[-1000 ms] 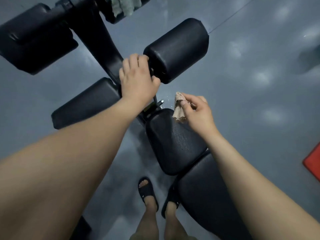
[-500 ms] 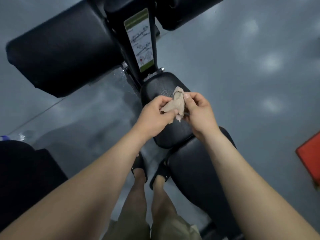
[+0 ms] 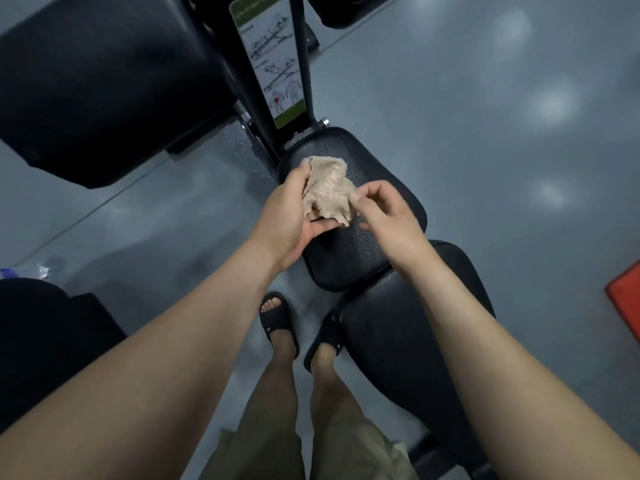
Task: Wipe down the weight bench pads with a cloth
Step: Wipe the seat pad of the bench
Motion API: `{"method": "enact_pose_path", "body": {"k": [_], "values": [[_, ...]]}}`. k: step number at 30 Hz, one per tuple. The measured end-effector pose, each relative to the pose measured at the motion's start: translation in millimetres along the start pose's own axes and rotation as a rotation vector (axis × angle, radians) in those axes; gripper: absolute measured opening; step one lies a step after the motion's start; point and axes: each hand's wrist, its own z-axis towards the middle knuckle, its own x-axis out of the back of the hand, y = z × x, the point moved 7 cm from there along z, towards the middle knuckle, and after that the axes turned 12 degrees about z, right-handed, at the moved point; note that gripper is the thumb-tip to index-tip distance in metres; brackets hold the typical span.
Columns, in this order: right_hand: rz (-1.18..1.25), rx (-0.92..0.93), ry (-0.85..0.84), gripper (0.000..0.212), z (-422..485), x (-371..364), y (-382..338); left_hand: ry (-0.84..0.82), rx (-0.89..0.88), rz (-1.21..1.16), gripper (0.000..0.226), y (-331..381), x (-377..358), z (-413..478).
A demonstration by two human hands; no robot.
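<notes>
so the cloth is a small beige terry rag, bunched up and floppy, sitting just above the middle of the frame. It's in the air over the top half of the seat pad, not touching it as far as I can tell

left hand cradles it from the left, fingers underneath and thumb up by the top edge, so that grip is closed around the rag. The right hand has its grip pinched on the rag's right edge with thumb and forefinger, and looks to be spreading or refolding it

handling-wise I'd guess it weighs basically nothing, has zero stiffness and will flop wherever you let it. It might be damp, can't tell. I'd fold it into a flat wad and press with the palm and flat fingers, since a fingertip pinch will just drag a corner around

the seat pad is black vinyl with little droplets all over it, so probably slick, and the rag should glide. The back pad sits right below it toward lower right, looks dry-ish

further out: an exercise sticker on the frame post at top centre, a big black pad upper left, grey floor, black slides at bottom centre, something red at the right edge
</notes>
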Motion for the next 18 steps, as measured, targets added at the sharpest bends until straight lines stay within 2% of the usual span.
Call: {"method": "enact_pose_path", "body": {"k": [2,5,8,10,12,13,15,17,18], "values": [[0.033,-0.015,-0.022,0.027,2.7,-1.5,8.5,-0.055,0.024,-0.048,0.041,-2.6,0.8,2.8],[0.04,-0.006,-0.075,0.023,7.9,-6.7,17.2,-0.038,0.015,0.036,0.034,-6.8,10.7,9.6],[0.071,-0.005,-0.06,0.02,14.0,-9.5,23.2,0.169,0.014,0.178,0.02,-14.2,33.4,20.9],[0.117,-0.008,-0.052,0.014,17.7,-13.2,26.4,0.315,0.006,0.27,0.027,-17.7,49.1,29.2],[0.106,0.007,-0.006,0.01,23.3,-14.1,30.3,0.434,-0.079,0.517,0.04,-11.6,61.9,33.1],[0.087,0.024,0.014,0.012,26.3,-14.6,31.0,0.435,-0.146,0.68,0.042,-5.6,62.1,35.1],[0.11,0.041,0.026,0.013,29.8,-16.8,33.1,0.272,-0.248,0.83,0.037,-3.6,50.0,41.0],[0.145,0.048,0.013,0.015,33.6,-20.3,35.8,0.067,-0.208,0.69,0.027,-12.2,38.1,44.8],[0.131,0.058,0.007,0.019,35.2,-22.2,36.3,0.02,-0.18,0.594,0.022,-16.0,35.6,47.0]]}}
